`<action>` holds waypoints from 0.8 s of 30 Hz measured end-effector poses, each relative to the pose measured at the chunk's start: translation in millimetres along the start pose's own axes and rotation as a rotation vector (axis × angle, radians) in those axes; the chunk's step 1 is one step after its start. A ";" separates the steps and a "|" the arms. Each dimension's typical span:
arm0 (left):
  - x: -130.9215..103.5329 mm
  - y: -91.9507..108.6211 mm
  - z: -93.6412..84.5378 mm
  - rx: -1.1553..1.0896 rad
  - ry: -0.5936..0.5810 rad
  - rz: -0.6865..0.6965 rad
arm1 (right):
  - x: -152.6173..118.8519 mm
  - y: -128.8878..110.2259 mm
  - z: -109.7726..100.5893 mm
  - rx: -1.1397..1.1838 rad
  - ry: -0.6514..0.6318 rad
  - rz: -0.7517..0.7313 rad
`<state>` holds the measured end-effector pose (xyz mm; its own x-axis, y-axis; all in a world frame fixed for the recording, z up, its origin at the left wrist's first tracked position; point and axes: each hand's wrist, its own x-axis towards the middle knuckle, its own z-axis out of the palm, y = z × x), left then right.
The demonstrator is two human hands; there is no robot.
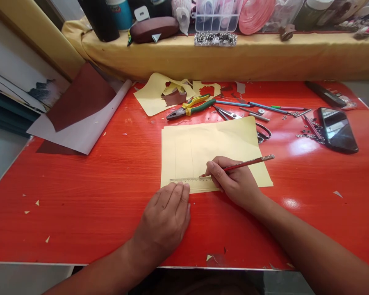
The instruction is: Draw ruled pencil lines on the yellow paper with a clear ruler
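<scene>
Yellow paper sheets [215,143] lie stacked on the red table, with two thin lines drawn on the top one. A clear ruler [192,179] lies across the lower part of the paper. The fingers of my left hand [167,213] are pressed together, flat on the ruler's lower edge and the paper. My right hand [233,180] is closed around a red pencil [244,164], whose tip touches the paper at the ruler's upper edge, right of the drawn lines. Part of the ruler's right end is hidden under my right hand.
Behind the paper lie pliers [192,107], scissors [230,113], pens and yellow scraps [152,92]. A phone [338,129] and small rings are at the right. Brown and white sheets [80,102] lie at the left. A cloth-covered shelf [172,57] runs along the back.
</scene>
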<state>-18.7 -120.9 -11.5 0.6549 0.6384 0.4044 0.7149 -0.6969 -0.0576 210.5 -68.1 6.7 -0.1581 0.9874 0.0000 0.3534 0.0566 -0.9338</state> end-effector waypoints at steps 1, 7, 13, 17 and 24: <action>0.1 0.0 0.0 -0.001 -0.002 0.001 | 0.1 -0.1 0.0 -0.003 0.001 -0.002; 0.5 0.0 -0.4 -0.003 0.001 -0.001 | 0.2 0.5 0.5 -0.009 -0.003 0.001; 0.4 0.5 0.2 0.003 0.018 -0.006 | -0.2 2.2 0.9 0.068 0.003 0.018; 0.5 0.5 0.8 0.002 0.031 -0.004 | -1.8 0.5 0.1 0.103 0.040 0.023; 1.2 0.0 1.4 0.015 0.065 -0.015 | -3.4 -0.4 0.6 0.133 0.079 0.010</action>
<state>-17.6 -119.7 -12.3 0.6270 0.6262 0.4634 0.7287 -0.6818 -0.0647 210.3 -71.5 6.9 -0.0800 0.9967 0.0136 0.2288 0.0316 -0.9730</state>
